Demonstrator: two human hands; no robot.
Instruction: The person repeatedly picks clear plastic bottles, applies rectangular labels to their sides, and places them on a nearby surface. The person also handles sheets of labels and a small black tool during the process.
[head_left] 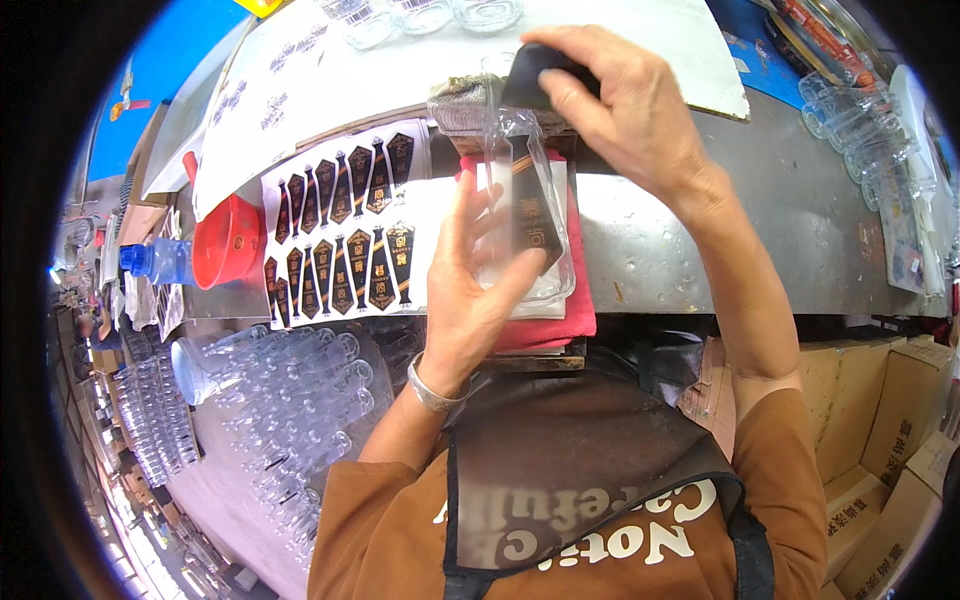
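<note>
A clear glass bottle (558, 200) lies on its side at the middle of the work surface, its narrow neck pointing away from me. On its upper side sits a black necktie-shaped label (537, 215) with gold print. My left hand (478, 275) grips the bottle's left side and base, thumb near the label's lower tip. Above the neck, my right hand (625, 105) pinches a dark flat pad (548, 78), slightly blurred, its exact kind unclear. Beneath the bottle are white paper and a pink cloth (584, 310).
A sheet of black tie-shaped labels (345, 225) lies left, beside a red bowl (228, 240) and blue-capped bottle (160, 261). A folded grey cloth (458, 112) sits beyond. Glassware (300, 400) fills the lower left; clear bottles (425, 15) stand at the back. Cardboard boxes (860, 400) are right.
</note>
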